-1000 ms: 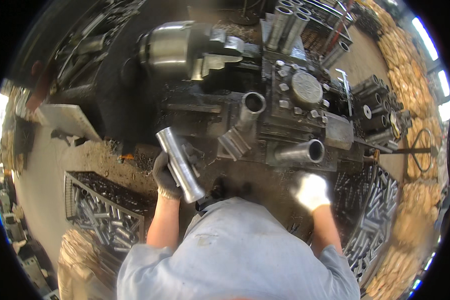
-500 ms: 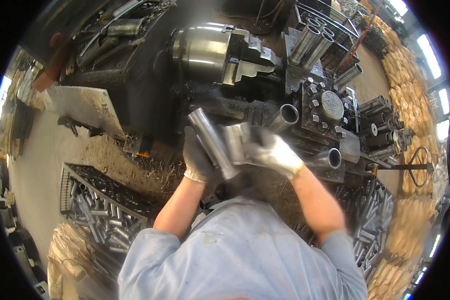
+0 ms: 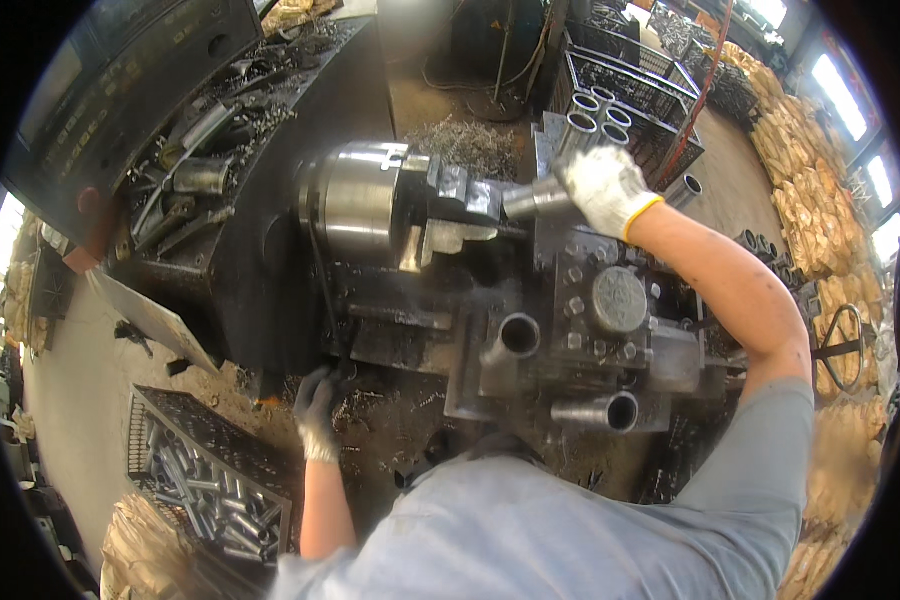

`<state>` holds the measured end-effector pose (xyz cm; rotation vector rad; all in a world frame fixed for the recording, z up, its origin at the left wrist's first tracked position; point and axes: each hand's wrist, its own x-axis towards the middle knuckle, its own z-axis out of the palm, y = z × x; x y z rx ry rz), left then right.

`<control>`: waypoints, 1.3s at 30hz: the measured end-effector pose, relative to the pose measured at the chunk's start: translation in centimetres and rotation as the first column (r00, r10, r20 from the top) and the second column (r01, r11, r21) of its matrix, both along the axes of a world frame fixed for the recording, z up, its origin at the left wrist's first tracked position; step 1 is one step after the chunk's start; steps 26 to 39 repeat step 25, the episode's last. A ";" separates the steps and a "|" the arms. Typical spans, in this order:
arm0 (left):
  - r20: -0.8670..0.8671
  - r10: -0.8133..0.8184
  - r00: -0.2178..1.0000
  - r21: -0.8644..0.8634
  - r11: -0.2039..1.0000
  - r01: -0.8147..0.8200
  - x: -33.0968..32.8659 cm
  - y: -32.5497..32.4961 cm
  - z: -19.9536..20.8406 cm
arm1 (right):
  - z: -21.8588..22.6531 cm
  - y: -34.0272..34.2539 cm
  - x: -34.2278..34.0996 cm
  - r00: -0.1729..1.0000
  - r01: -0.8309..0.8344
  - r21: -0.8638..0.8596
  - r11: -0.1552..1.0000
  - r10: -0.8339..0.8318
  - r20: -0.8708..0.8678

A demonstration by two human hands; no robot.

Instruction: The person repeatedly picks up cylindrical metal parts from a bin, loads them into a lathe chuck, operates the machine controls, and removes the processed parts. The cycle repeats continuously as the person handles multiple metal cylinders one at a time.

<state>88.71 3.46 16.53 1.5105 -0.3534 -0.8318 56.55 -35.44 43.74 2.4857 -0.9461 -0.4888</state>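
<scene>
In my right hand point(image 3: 602, 190), gloved in white, a short metal tube point(image 3: 535, 202) points left, its end at the stepped jaws point(image 3: 460, 195) of the lathe chuck point(image 3: 355, 200). My left hand point(image 3: 317, 412), in a dark-palmed glove, is low by the front of the lathe. Its fingers are curled beside a thin dark rod point(image 3: 344, 345); what they close on is too dark to make out. Right of the chuck stands a bolted square tool post point(image 3: 618, 300). Two larger tubes, one upper point(image 3: 511, 338) and one lower point(image 3: 595, 412), jut from the carriage.
Several upright tubes point(image 3: 582, 128) stand behind the tool post. A mesh crate point(image 3: 135, 440) of short tubes sits on the floor at lower left. Metal chips point(image 3: 460, 145) lie behind the chuck. Stacked sacks point(image 3: 810, 200) line the right side, near a handwheel point(image 3: 840, 350).
My right hand has moved up and away with a tube to the chuck jaws. My left hand no longer holds a tube and has dropped lower left. The view has shifted.
</scene>
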 end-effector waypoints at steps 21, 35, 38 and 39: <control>-0.590 0.363 0.721 0.056 0.909 -0.412 12.1 9.3 -3.6 | -9.4 -5.4 4.7 0.875 -0.028 0.777 0.628 -0.361 0.323; -0.202 0.363 0.909 -0.013 0.928 -0.373 13.5 9.6 -6.9 | -9.3 -4.6 2.4 0.892 0.006 0.710 0.704 -0.325 0.315; -0.202 0.363 0.909 -0.013 0.928 -0.373 13.5 9.6 -6.9 | -9.3 -4.6 2.4 0.892 0.006 0.710 0.704 -0.325 0.315; -0.202 0.363 0.909 -0.013 0.928 -0.373 13.5 9.6 -6.9 | -9.3 -4.6 2.4 0.892 0.006 0.710 0.704 -0.325 0.315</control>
